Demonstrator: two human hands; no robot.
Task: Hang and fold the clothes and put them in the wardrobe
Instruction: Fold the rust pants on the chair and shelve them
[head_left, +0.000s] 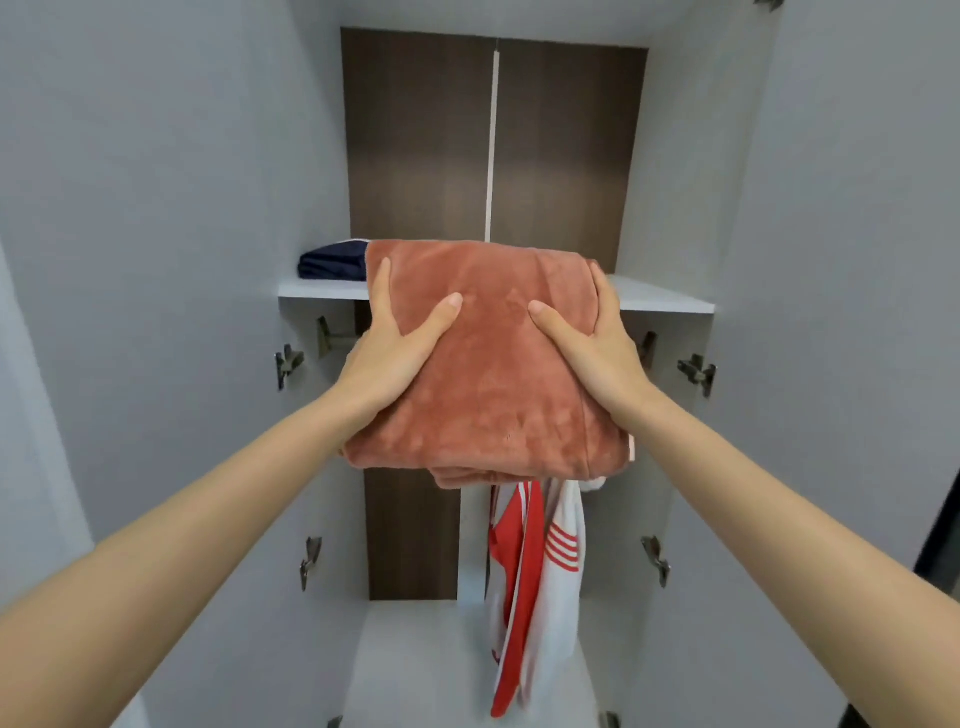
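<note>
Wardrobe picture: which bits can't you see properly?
Head view:
- Folded dark navy garment on the white shelf: its right part is behind the folded salmon-pink fleece cloth.
- Red-and-white striped garment: its top and any hanger are covered by the fleece cloth.
- Left hand and right hand: some fingers are hidden by the cloth they grip.
- Whether the cloth touches the shelf: hidden by its own bulk.

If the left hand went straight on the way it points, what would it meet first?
Likely the folded navy garment on the shelf, just beyond the left hand; depth is unclear, so it might pass beside it.
</note>
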